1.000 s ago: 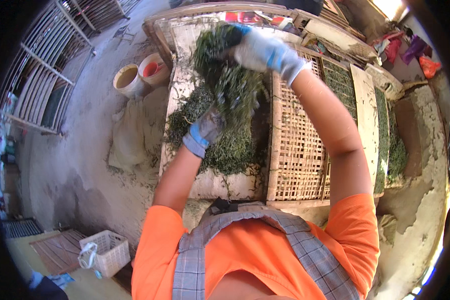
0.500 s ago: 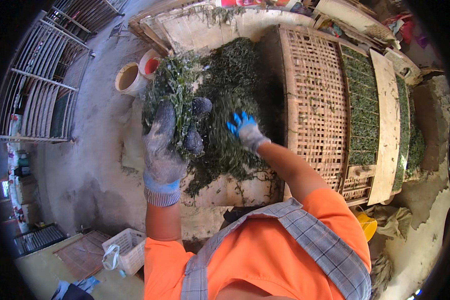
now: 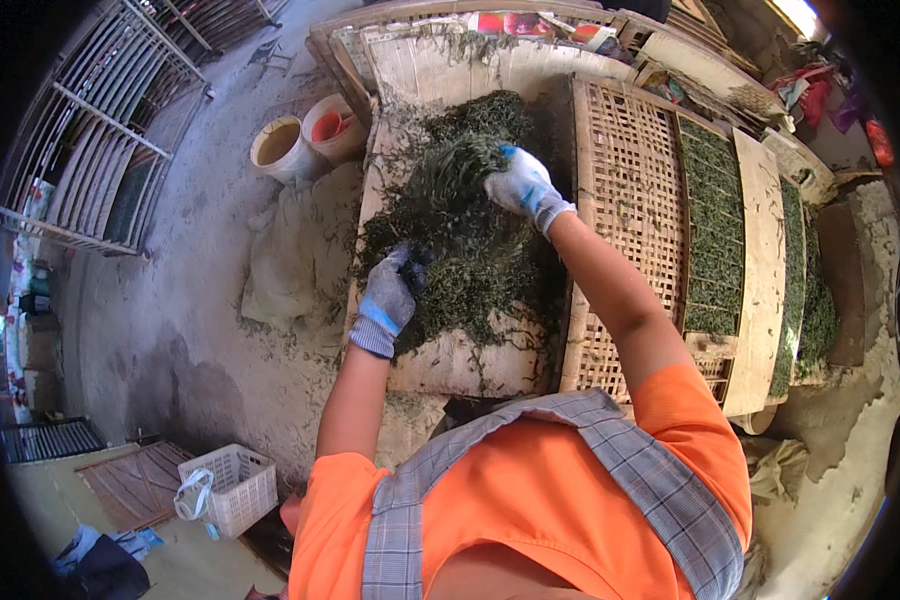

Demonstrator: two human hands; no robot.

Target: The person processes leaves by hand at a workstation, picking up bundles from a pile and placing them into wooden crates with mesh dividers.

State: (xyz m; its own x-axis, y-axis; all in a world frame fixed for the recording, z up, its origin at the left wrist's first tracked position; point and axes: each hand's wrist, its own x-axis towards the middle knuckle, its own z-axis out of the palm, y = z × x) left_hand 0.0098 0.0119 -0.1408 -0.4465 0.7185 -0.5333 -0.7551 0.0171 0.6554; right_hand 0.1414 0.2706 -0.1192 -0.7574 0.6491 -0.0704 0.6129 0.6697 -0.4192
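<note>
A heap of dark green, stringy leafy strands (image 3: 470,275) lies on a pale wooden board (image 3: 450,368) before me. At its far right side my right hand (image 3: 522,188), in a white and blue glove, is closed on a loose clump of the strands (image 3: 455,172), blurred by motion. My left hand (image 3: 383,298), in a grey glove with a blue band, reaches into the heap's near left edge. Its dark-coated fingers blend into the strands, so their grip is hidden.
Right of the board stands a woven lattice rack (image 3: 630,200), with strands packed in a framed tray (image 3: 713,230) beyond it. Two buckets (image 3: 278,150) (image 3: 335,130) stand at the far left. A white plastic crate (image 3: 240,495) sits at the lower left, and slatted metal racks (image 3: 100,130) line the left side.
The raised clump at my left hand is gone from it; that hand has come down to the heap. My right hand has moved farther away and taken hold of strands. The view has shifted slightly.
</note>
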